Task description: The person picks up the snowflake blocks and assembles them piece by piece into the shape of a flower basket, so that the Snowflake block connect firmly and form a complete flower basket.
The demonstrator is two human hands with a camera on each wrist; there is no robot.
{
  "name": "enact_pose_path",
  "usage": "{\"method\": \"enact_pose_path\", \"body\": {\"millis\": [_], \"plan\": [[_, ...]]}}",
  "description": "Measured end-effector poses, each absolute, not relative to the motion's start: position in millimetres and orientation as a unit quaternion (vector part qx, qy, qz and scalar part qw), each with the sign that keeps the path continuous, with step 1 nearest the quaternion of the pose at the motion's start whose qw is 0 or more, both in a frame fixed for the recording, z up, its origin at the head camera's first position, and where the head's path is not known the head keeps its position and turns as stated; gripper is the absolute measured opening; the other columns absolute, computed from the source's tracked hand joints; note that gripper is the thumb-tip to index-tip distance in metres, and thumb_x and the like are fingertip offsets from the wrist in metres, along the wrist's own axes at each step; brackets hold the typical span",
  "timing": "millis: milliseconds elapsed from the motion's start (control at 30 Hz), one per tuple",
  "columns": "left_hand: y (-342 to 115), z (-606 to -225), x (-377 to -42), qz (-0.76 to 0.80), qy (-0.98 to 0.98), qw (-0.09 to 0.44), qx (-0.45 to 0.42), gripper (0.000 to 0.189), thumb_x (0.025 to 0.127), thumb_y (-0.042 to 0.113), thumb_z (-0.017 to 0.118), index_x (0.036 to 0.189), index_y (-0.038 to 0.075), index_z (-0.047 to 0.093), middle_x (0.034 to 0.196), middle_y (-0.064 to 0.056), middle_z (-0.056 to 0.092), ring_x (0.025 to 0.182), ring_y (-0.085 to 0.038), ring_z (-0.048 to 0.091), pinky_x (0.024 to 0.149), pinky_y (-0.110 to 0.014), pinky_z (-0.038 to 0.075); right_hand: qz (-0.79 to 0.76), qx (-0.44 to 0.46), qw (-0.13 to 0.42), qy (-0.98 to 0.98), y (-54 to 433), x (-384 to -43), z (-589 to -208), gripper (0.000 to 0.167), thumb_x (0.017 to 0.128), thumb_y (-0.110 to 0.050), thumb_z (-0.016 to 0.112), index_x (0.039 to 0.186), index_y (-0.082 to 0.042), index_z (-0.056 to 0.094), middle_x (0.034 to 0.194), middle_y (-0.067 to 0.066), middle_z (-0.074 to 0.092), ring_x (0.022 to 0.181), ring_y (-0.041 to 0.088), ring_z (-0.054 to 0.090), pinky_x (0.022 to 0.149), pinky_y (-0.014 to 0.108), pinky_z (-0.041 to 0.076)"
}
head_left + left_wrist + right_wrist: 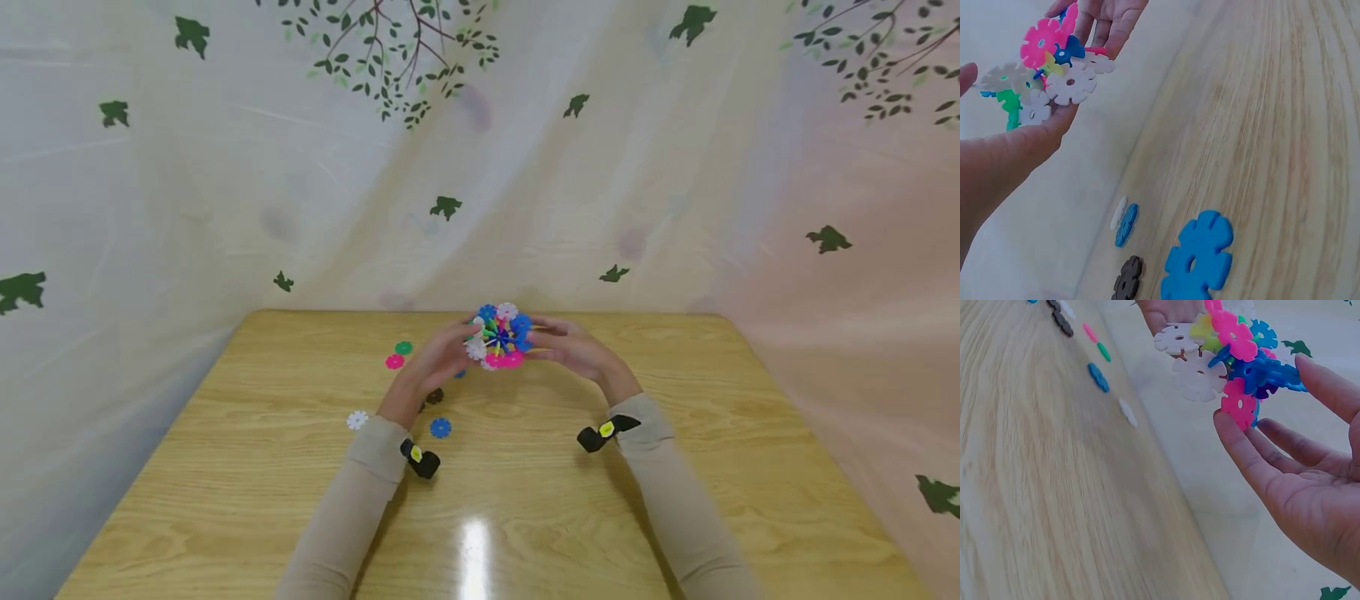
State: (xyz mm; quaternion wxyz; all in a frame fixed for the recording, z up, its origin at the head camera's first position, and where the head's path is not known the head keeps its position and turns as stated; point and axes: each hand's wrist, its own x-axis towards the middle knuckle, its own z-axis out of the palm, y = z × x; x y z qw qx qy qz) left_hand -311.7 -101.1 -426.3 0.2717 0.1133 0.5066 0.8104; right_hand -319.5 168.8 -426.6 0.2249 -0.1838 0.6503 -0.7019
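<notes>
A cluster of joined flower-shaped discs (pixel 501 337), in white, blue, pink, green and yellow, is held in the air between the two hands, and in the head view it is seen at the far edge of the table (pixel 540 483). It is gripped by the left hand (pixel 442 354) and, from the other side, by the fingers and thumb of the right hand (pixel 573 343). Near the left forearm, a blue disc (pixel 441 427), a white disc (pixel 357 420) and a pink disc (pixel 394 361) are left loose.
</notes>
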Motion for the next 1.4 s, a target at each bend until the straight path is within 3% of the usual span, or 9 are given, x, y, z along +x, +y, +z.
{"method": "enact_pose_path", "body": {"millis": [100,300,467,667,833,1033,1167,1300,1400], "plan": [[-94,-427,-314,0.792,0.532,0.274,0.120,0.070,0.108,0.015,0.040,0.163,0.004,-0.002,0.171,-0.019,-0.001,0.156,-0.045,0.011,0.125,-0.063,0.016,-0.695,-0.178,0.224,0.660,179,-319,-428,0.053,0.108,-0.004,0.045,0.155,0.010,0.026,0.135,0.007,0.059,0.115,0.012,0.067,0.102,0.032,0.055],[-82,-437,-319,0.745,0.583,0.293,0.136,0.065,0.110,0.017,0.041,0.162,0.000,0.005,0.170,-0.022,0.004,0.154,-0.045,0.020,0.122,-0.059,0.029,-0.673,-0.165,0.228,0.684,199,-318,-434,0.054,0.108,-0.007,0.047,0.156,0.009,0.027,0.143,0.014,0.052,0.116,0.011,0.066,0.111,0.042,0.048],[-73,-447,-322,0.727,0.595,0.314,0.134,0.061,0.110,0.013,0.041,0.161,-0.001,0.011,0.167,-0.025,0.013,0.151,-0.046,0.026,0.121,-0.057,0.033,-0.661,-0.162,0.245,0.690,214,-318,-442,0.056,0.107,-0.005,0.047,0.155,0.011,0.024,0.137,0.014,0.057,0.114,0.012,0.067,0.116,0.052,0.039],[-64,-455,-322,0.702,0.631,0.303,0.132,0.059,0.108,0.012,0.047,0.161,0.002,0.021,0.161,-0.030,0.027,0.145,-0.044,0.039,0.117,-0.053,0.040,-0.644,-0.158,0.257,0.703,226,-318,-450,0.057,0.108,-0.008,0.048,0.158,0.005,0.023,0.139,0.014,0.053,0.113,0.016,0.068,0.109,0.044,0.050],[-59,-456,-323,0.698,0.642,0.294,0.116,0.069,0.100,-0.001,0.058,0.161,0.013,0.028,0.158,-0.028,0.032,0.132,-0.037,0.053,0.112,-0.048,0.047,-0.640,-0.148,0.255,0.710,231,-317,-453,0.057,0.109,-0.015,0.047,0.159,-0.001,0.025,0.142,0.017,0.053,0.107,0.020,0.070,0.102,0.046,0.055],[-53,-457,-323,0.694,0.647,0.295,0.117,0.075,0.095,-0.008,0.062,0.160,0.016,0.031,0.159,-0.028,0.029,0.132,-0.038,0.054,0.111,-0.044,0.048,-0.633,-0.126,0.245,0.724,233,-316,-454,0.057,0.110,-0.024,0.047,0.160,-0.007,0.027,0.143,0.018,0.053,0.105,0.019,0.071,0.098,0.045,0.057],[-49,-457,-324,0.687,0.656,0.289,0.118,0.073,0.096,-0.006,0.062,0.159,0.017,0.033,0.160,-0.027,0.028,0.134,-0.039,0.052,0.112,-0.045,0.047,-0.623,-0.129,0.246,0.731,236,-317,-456,0.059,0.108,-0.017,0.050,0.161,-0.009,0.025,0.156,0.028,0.036,0.114,0.022,0.067,0.102,0.050,0.054],[-47,-458,-326,0.684,0.661,0.286,0.120,0.072,0.097,-0.004,0.063,0.159,0.017,0.034,0.161,-0.026,0.028,0.135,-0.040,0.051,0.113,-0.046,0.046,-0.615,-0.126,0.246,0.738,238,-317,-457,0.068,0.103,-0.005,0.058,0.162,-0.013,0.026,0.163,0.028,0.023,0.130,0.032,0.055,0.103,0.050,0.053],[-45,-458,-327,0.684,0.662,0.281,0.122,0.070,0.097,-0.002,0.063,0.159,0.017,0.035,0.160,-0.025,0.030,0.136,-0.040,0.050,0.113,-0.046,0.046,-0.608,-0.128,0.241,0.745,239,-317,-456,0.071,0.101,-0.005,0.061,0.162,-0.014,0.026,0.163,0.026,0.023,0.138,0.040,0.046,0.103,0.048,0.054]]}}
